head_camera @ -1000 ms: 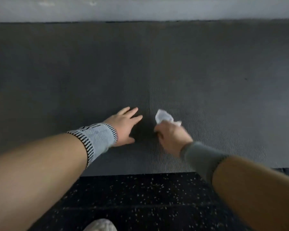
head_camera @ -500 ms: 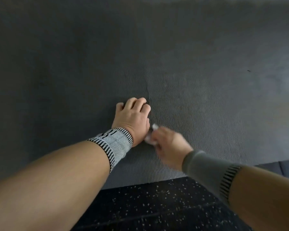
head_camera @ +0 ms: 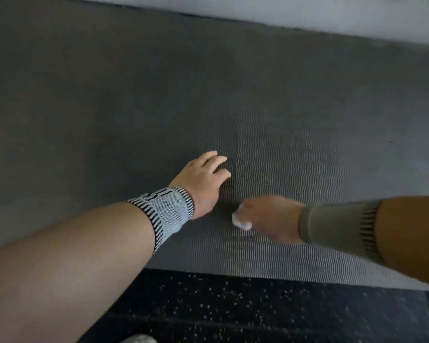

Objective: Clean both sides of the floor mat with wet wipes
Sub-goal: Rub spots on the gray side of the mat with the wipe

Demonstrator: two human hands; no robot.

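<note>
on the ribbed floor mat (head_camera: 295, 157), spread flat over speckled flooring (head_camera: 258, 313) — left hand (head_camera: 203, 179) flat, fingers straight, likely pinning it against sliding; right hand (head_camera: 270, 219) curled round bunched wet wipe (head_camera: 240, 221), blurred — probably mid-scrub near front edge.

Open floor mat (head_camera: 295, 115) all around both hands.

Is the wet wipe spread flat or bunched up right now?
Bunched up: the wet wipe shows only as a small white wad under the right hand on the mat.
</note>
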